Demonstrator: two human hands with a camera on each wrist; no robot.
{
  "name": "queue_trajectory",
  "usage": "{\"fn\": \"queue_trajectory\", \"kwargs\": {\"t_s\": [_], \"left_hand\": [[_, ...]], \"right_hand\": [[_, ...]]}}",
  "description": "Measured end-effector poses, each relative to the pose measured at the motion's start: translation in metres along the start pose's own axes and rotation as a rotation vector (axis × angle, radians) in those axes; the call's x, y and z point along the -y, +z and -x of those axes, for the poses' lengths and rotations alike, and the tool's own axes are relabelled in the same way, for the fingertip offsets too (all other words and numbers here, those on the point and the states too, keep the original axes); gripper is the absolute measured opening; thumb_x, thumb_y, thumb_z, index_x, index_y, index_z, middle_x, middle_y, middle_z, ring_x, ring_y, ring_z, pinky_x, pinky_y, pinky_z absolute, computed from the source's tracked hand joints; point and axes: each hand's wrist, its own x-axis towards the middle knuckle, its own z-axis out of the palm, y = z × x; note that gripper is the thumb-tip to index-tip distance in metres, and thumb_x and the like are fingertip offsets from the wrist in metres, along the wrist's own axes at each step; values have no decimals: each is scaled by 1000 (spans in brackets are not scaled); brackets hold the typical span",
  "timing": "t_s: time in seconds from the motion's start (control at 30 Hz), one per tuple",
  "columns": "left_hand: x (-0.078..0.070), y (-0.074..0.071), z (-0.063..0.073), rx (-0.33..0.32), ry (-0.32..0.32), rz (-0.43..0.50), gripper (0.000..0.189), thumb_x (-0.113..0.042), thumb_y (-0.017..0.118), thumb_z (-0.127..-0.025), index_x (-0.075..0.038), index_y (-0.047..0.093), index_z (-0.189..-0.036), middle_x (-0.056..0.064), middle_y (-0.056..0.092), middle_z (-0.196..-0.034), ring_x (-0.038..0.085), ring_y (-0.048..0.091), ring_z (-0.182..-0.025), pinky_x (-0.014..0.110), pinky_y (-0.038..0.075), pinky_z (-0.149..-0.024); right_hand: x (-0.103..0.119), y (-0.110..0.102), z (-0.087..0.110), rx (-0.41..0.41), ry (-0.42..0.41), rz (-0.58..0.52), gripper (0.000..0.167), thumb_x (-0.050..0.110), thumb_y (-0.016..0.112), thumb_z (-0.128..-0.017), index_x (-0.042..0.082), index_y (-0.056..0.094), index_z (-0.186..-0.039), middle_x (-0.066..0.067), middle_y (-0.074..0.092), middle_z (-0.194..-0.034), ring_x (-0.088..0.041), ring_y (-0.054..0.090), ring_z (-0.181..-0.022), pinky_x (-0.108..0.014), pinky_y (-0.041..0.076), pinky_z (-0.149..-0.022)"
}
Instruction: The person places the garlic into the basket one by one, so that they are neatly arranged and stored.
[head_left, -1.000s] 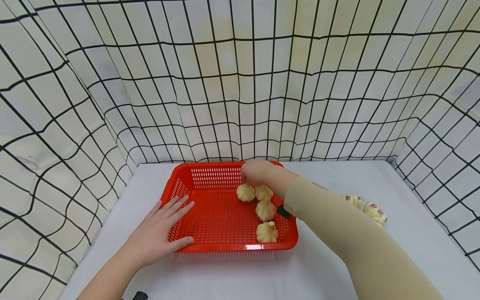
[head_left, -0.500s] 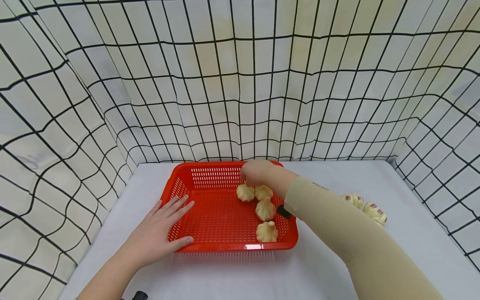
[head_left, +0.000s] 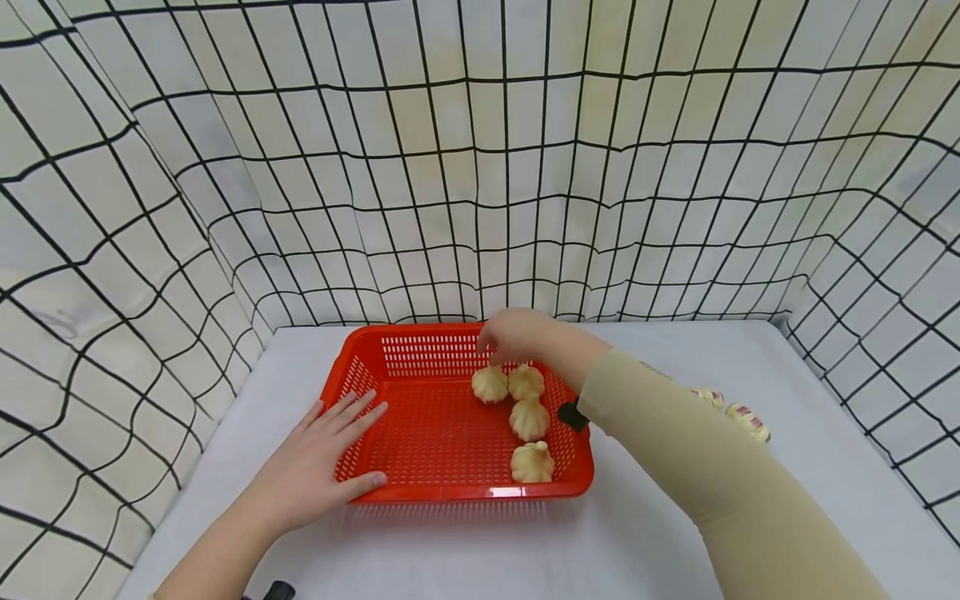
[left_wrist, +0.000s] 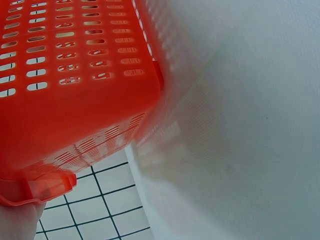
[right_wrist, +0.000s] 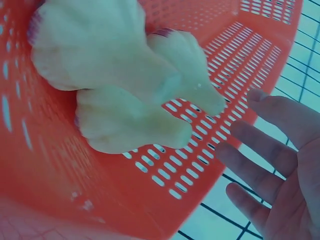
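Several garlic bulbs stand in a red plastic basket (head_left: 420,493), most with their stems up. Along its right side are a front bulb (head_left: 532,462), a middle one (head_left: 529,419) and a back one (head_left: 526,382); another bulb (head_left: 490,385) sits left of the back one. Just above these two hangs my right hand (head_left: 517,333). In the right wrist view this hand (right_wrist: 280,155) has its fingers apart from the bulbs (right_wrist: 125,120), holding nothing. My left hand (head_left: 322,458) lies with spread fingers over the basket's left rim, thumb at the front edge.
On the white table (head_left: 450,554), right of the basket, lie pale objects with purple marks (head_left: 747,422), partly hidden by my right sleeve (head_left: 675,442). Black-lined white sheeting (head_left: 480,183) closes off the back and both sides. The left wrist view shows the basket's perforated outer wall (left_wrist: 75,100).
My right hand has risen a little and drawn back from the rear left garlic bulb, uncovering more of the bulb beside it. The left hand keeps its place.
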Motion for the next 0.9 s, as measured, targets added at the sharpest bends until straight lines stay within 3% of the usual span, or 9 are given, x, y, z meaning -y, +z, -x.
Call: {"fn": "queue_trajectory", "kwargs": {"t_s": [0.37, 0.9], "left_hand": [[0, 0, 0, 5, -9, 7, 85, -62, 66, -85, -27, 33, -156, 0, 26, -162, 32, 27, -147, 49, 4, -122], [1, 1, 0, -1, -2, 1, 86, -62, 67, -85, -26, 34, -156, 0, 27, -162, 32, 28, -146, 55, 11, -120]], "right_hand": [[-14, -11, 19, -142, -19, -121, 31, 25, 69, -94, 15, 71, -123, 0, 69, -118, -18, 61, -110, -36, 49, -96], [-47, -6, 59, -276, 35, -189, 25, 27, 72, -91, 17, 76, -114, 2, 69, -105, -16, 59, -89, -30, 53, -74]]}}
